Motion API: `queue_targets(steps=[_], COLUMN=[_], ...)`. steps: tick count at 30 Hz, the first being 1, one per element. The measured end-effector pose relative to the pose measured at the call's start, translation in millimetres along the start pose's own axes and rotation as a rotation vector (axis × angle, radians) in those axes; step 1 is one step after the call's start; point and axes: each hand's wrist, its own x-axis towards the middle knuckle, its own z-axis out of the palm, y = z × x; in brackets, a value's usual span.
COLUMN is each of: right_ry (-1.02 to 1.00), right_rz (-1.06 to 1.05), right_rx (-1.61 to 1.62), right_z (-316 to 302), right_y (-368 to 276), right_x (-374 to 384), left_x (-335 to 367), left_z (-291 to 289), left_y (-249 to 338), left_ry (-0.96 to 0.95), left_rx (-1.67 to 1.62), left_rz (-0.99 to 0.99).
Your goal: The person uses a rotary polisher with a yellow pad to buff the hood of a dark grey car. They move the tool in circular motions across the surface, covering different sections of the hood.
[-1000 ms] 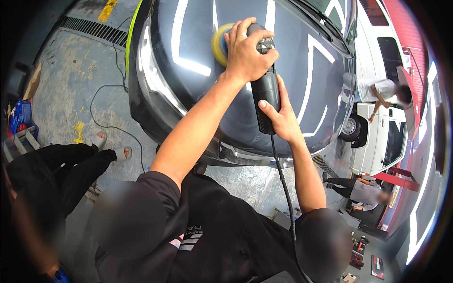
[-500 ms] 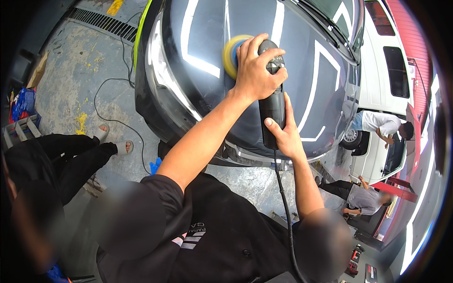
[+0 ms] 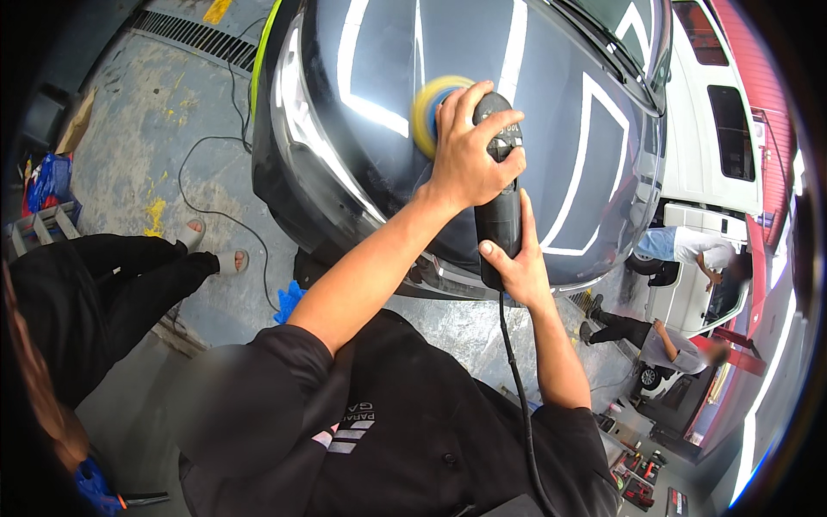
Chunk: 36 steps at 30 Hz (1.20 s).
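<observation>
A black electric polisher [image 3: 501, 220] with a yellow foam pad [image 3: 428, 99] rests on the glossy dark car hood [image 3: 586, 129]. My left hand [image 3: 469, 151] is clamped over the polisher's head, just beside the blurred pad. My right hand [image 3: 517, 271] grips the rear of its handle near the hood's front edge. The black power cord [image 3: 517, 388] runs from the handle down past my black shirt.
A person in black trousers and sandals [image 3: 129, 276] stands at my left. A black cable [image 3: 198, 198] loops over the concrete floor beside the car. A blue cloth [image 3: 289, 302] lies under the bumper. Two people [image 3: 689, 246] work by a white vehicle [image 3: 706, 112] at right.
Both hands have stayed on the polisher, which has slid a little toward me on the hood. The pad now looks blurred. The people at the white vehicle have shifted.
</observation>
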Motion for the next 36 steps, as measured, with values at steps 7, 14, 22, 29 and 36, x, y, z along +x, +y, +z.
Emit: queue_targets(steps=[7, 14, 22, 29, 36], right_ry=[0.002, -0.012, -0.012, -0.033, -0.028], right_rz=[-0.015, 0.014, 0.008, 0.013, -0.022], right_rx=[0.061, 0.053, 0.006, -0.033, -0.056], right_z=[5, 9, 14, 18, 23], right_y=[14, 20, 35, 41, 58], right_x=[-19, -41, -61, -77, -97], left_x=[-21, -44, -67, -85, -112], left_z=[-5, -7, -9, -15, -20], left_y=[12, 21, 27, 34, 43], left_ry=[-0.033, -0.023, -0.034, -0.058, -0.085], left_rx=[0.002, -0.035, -0.051, -0.054, -0.013], left_rz=[-0.002, -0.024, -0.022, -0.026, -0.025])
